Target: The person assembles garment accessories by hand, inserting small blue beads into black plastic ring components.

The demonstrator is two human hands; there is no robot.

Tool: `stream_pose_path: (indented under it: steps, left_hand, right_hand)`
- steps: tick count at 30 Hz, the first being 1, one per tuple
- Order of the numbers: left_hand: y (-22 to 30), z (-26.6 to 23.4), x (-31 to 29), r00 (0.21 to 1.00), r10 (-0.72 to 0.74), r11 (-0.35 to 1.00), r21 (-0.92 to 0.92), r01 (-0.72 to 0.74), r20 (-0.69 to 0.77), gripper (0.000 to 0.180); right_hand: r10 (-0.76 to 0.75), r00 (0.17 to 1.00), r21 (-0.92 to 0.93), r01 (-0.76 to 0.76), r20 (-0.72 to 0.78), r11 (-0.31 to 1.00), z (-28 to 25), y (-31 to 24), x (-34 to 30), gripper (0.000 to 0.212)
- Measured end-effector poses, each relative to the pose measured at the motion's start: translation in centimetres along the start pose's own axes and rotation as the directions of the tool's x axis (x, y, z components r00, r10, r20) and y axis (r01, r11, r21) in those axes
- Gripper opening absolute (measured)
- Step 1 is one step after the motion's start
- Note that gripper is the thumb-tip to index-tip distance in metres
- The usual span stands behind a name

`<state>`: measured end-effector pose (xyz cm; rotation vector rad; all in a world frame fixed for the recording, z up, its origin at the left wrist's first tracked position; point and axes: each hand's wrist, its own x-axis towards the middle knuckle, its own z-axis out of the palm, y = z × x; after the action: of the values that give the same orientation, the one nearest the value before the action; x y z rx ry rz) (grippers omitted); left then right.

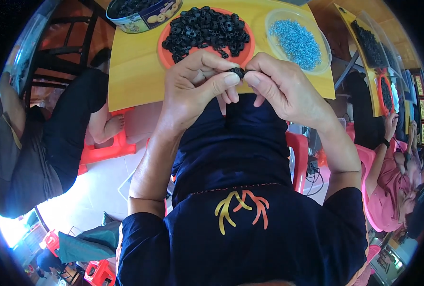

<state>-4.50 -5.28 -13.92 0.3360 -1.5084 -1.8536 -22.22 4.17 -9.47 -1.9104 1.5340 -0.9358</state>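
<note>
Above bench [135, 71], our left hand [197, 88] and right hand [281, 88] pinch one small black ring [237, 72] between fingertips; assembly step, we judge; next needs fine alignment.

A single head-worn fisheye view looks steeply down the wearer's dark blue shirt [240, 224] toward the yellow wooden tabletop [135, 71], close in front. Straight edges bend near the black rim, where seated neighbours show at both sides.
</note>
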Motion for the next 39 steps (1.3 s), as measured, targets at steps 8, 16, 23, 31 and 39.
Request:
stream_pose_path:
  steps: [8,16,23,31,39]
  left_hand:
    - [-0.2,0.1,-0.2,1.000,0.016,0.993,-0.120,-0.014,0.012,0.015]
    - [-0.1,0.2,-0.4,0.997,0.080,0.995,-0.058,-0.079,0.017,0.013]
    - [-0.2,0.0,-0.5,0.998,0.028,0.993,-0.119,-0.022,0.053,0.013]
    - [0.7,0.0,-0.5,0.989,0.106,0.980,0.158,-0.122,0.106,0.011]
    - [-0.3,-0.9,0.1,0.995,-0.056,0.997,0.062,0.051,0.082,0.009]
  right_hand:
    - [-0.330,0.933,-0.307,0.275,-0.143,0.911,0.9,0.1,0.0,0.013]
    - [-0.224,0.967,-0.207,0.195,-0.123,0.959,0.6,-0.5,-0.3,0.014]
    - [-0.275,0.960,-0.318,0.244,-0.054,0.916,0.2,-1.1,-0.5,0.017]
    - [-0.129,0.989,-0.262,0.142,0.067,0.954,-1.0,-1.8,0.1,0.018]
    - [0.032,0.986,-0.011,-0.031,0.165,0.999,-0.7,1.0,1.7,0.024]
